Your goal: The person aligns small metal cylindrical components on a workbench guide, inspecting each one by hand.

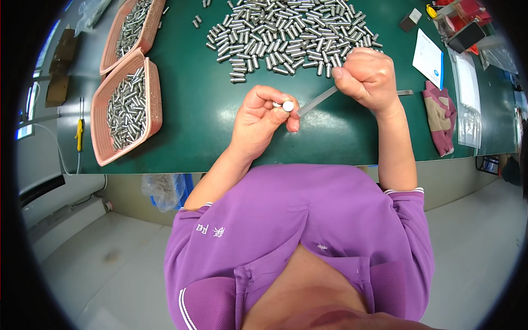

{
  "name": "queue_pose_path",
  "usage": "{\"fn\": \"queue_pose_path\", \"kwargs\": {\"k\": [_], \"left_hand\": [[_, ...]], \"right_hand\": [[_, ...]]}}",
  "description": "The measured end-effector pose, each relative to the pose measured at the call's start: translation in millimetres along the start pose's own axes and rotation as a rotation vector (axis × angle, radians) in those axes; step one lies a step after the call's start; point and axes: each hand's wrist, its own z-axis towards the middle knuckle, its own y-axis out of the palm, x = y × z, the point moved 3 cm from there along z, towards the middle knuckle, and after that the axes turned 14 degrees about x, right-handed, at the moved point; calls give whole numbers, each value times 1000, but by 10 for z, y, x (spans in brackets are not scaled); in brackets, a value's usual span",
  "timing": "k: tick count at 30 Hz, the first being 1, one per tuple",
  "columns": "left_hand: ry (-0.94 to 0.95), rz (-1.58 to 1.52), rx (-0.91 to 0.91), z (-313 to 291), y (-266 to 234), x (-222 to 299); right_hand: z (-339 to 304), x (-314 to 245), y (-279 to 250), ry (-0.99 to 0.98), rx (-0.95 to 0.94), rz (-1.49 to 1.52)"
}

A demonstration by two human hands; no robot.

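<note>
Between the thumb and fingers of my left hand [258,115] is a short metal pin [287,106], its round bright end turned up. Another small shiny end shows beside it, partly covered by the fingers. My right hand [368,80] is closed in a fist round a flat metal strip [319,101] that resembles a file. The strip slants down to the left, its tip close to the left fingers; whether it touches the pin I cannot tell. Beyond both hands a large heap of metal pins [286,33] lies on the green table [198,121].
Two pink plastic baskets [155,104] of metal pins stand at the left. Further left lies a yellow-handled tool [79,135]. On the right are a folded cloth [440,118], a white paper [428,58], clear plastic bags [467,104] and a dark block [410,20].
</note>
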Motion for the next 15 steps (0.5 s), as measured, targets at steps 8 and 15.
{"fn": "queue_pose_path", "kwargs": {"k": [8, 15], "left_hand": [[8, 67, -63, -22, -23, -11], [-25, 99, -36, -19, -5, -55]], "right_hand": [[-10, -183, 165, -40, -58, -27], [-34, -222, 196, -86, -67, -60]]}}
